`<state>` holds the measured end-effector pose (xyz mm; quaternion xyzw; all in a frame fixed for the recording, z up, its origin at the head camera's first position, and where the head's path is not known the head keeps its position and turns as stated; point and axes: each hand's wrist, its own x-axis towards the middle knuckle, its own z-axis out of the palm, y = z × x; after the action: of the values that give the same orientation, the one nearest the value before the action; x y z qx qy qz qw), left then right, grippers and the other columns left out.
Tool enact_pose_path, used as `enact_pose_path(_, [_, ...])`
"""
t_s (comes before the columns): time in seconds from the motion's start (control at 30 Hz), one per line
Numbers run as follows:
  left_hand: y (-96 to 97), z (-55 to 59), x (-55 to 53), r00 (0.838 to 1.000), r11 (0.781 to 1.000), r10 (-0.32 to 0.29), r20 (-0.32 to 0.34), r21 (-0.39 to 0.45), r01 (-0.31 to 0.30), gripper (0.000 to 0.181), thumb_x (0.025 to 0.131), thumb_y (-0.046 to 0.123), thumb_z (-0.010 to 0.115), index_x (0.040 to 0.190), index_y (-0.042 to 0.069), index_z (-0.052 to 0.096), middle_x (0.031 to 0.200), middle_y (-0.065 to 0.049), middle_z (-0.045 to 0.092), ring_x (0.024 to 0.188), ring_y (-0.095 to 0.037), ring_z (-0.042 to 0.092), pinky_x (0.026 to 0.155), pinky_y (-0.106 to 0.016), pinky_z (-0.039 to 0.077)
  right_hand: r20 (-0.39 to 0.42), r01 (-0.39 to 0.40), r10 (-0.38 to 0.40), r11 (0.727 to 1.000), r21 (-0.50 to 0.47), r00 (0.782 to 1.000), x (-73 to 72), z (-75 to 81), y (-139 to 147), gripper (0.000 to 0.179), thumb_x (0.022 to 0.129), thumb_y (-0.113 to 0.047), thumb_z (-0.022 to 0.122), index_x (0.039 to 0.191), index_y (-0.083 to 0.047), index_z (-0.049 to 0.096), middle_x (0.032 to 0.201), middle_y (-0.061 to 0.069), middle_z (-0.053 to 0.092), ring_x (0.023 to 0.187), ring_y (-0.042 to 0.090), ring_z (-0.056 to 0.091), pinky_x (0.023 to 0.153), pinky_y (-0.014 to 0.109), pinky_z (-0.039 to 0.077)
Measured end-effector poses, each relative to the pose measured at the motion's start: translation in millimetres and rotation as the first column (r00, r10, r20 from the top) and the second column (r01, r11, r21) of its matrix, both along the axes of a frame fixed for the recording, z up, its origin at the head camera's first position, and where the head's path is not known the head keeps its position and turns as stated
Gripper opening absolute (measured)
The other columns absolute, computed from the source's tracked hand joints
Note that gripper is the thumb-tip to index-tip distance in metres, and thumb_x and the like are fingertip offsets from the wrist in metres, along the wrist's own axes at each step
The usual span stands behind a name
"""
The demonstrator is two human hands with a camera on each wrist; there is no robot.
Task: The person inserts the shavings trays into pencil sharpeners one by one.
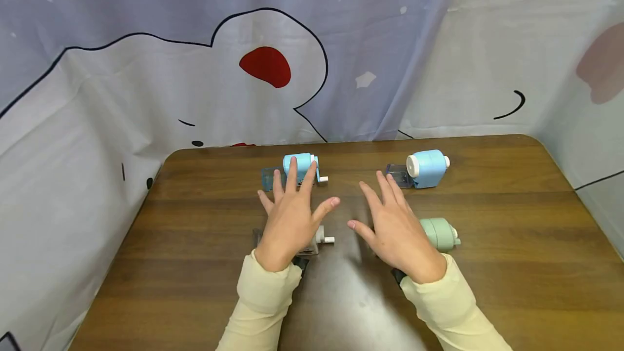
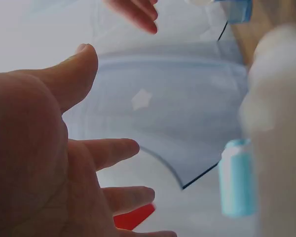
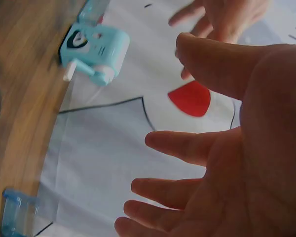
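My left hand point(image 1: 288, 223) is held above the table with its fingers spread, holding nothing. Beneath it, a whitish crank pencil sharpener point(image 1: 310, 248) is partly hidden. Past its fingertips stands a light blue pencil sharpener point(image 1: 305, 161) with a white-tipped crank, seen also in the right wrist view with a cartoon print point(image 3: 91, 47). My right hand point(image 1: 401, 234), fingers extended and thumb out, hovers with no object in its grasp. A green pencil sharpener point(image 1: 439, 234) shows partly from behind it. Farther back is another blue pencil sharpener point(image 1: 430, 169) with a dark transparent drawer point(image 1: 400, 176).
The brown wooden table point(image 1: 205, 286) has rounded far corners. Directly behind its far edge hangs a printed curtain point(image 1: 361, 31), which also runs along the left and right sides.
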<state>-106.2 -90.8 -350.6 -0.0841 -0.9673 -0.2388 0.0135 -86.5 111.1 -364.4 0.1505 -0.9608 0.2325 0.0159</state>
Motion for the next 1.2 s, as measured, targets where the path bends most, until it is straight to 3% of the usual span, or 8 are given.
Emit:
enact_pose_path(0.17, [-23.6,8.5,-2.6,0.999,0.999,0.032,-0.009,-0.017,-0.032,0.085,0.095,0.064,0.053,0.162,0.022,0.023,0.168,-0.015,0.003,0.147,-0.055,0.003,0.104,-0.082,0.001,-0.039,-0.054,0.053,0.998,-0.022,0.998,-0.5,1.0,-11,0.075,0.093,-0.04,0.072,0.151,-0.003,0.043,0.16,0.028,0.024,0.148,0.046,0.019,0.112,0.06,0.031])
enact_pose_path(0.43, [-76.9,-4.5,-1.2,0.997,0.997,0.069,0.042,-0.036,-0.067,0.082,0.097,0.057,0.056,0.161,0.016,0.024,0.167,-0.019,0.004,0.147,-0.056,0.005,0.105,-0.08,-0.001,-0.035,-0.091,0.091,0.996,-0.022,0.995,-1.5,-2.7,-26,0.073,0.092,-0.041,0.073,0.151,-0.006,0.044,0.16,0.023,0.027,0.147,0.043,0.024,0.109,0.058,0.036])
enact_pose_path(0.63, [-107.3,-18.4,5.1,0.995,1.0,0.023,0.1,-0.021,-0.021,0.083,0.1,0.056,0.053,0.162,0.012,0.019,0.166,-0.022,0.007,0.146,-0.056,0.011,0.108,-0.078,0.006,-0.035,-0.155,0.154,0.988,-0.02,0.987,1.6,-4.0,-40,0.074,0.092,-0.042,0.072,0.151,-0.007,0.044,0.16,0.023,0.029,0.147,0.042,0.025,0.112,0.056,0.033])
enact_pose_path(0.83, [-133.8,-34.9,5.7,0.98,0.993,-0.091,0.177,0.094,0.075,0.081,0.103,0.05,0.052,0.162,0.012,0.013,0.165,-0.022,0.011,0.146,-0.049,0.02,0.111,-0.069,0.022,-0.045,-0.209,0.208,0.978,-0.025,0.977,4.0,-5.7,-55,0.073,0.092,-0.042,0.073,0.151,-0.008,0.045,0.158,0.021,0.033,0.146,0.042,0.029,0.111,0.055,0.035])
enact_pose_path(0.93, [-145.4,-43.0,5.0,0.967,0.986,-0.144,0.208,0.118,0.121,0.093,0.095,0.05,0.065,0.162,0.009,0.014,0.165,-0.022,0.014,0.147,-0.046,0.02,0.112,-0.066,0.024,-0.058,-0.23,0.228,0.973,-0.028,0.972,4.2,-6.5,-61,0.073,0.091,-0.041,0.075,0.15,-0.01,0.046,0.157,0.02,0.036,0.144,0.041,0.033,0.109,0.055,0.039])
enact_pose_path(1.07, [-154.9,-53.4,4.4,0.954,0.977,-0.209,0.213,0.079,0.196,0.113,0.075,0.041,0.089,0.158,0.001,0.024,0.163,-0.024,0.018,0.145,-0.049,0.022,0.109,-0.067,0.028,-0.079,-0.252,0.249,0.967,-0.031,0.965,2.5,-8.9,-67,0.074,0.088,-0.038,0.078,0.15,-0.01,0.047,0.155,0.02,0.04,0.142,0.041,0.038,0.106,0.055,0.042])
enact_pose_path(1.2, [-156.1,-63.6,5.9,0.946,0.969,-0.244,0.213,0.026,0.244,0.111,0.064,0.03,0.097,0.152,-0.001,0.037,0.159,-0.023,0.031,0.141,-0.049,0.03,0.109,-0.065,0.031,-0.07,-0.263,0.261,0.965,-0.017,0.963,-0.7,-14.2,-74,0.076,0.087,-0.036,0.079,0.151,-0.012,0.046,0.153,0.019,0.042,0.139,0.04,0.041,0.102,0.056,0.045])
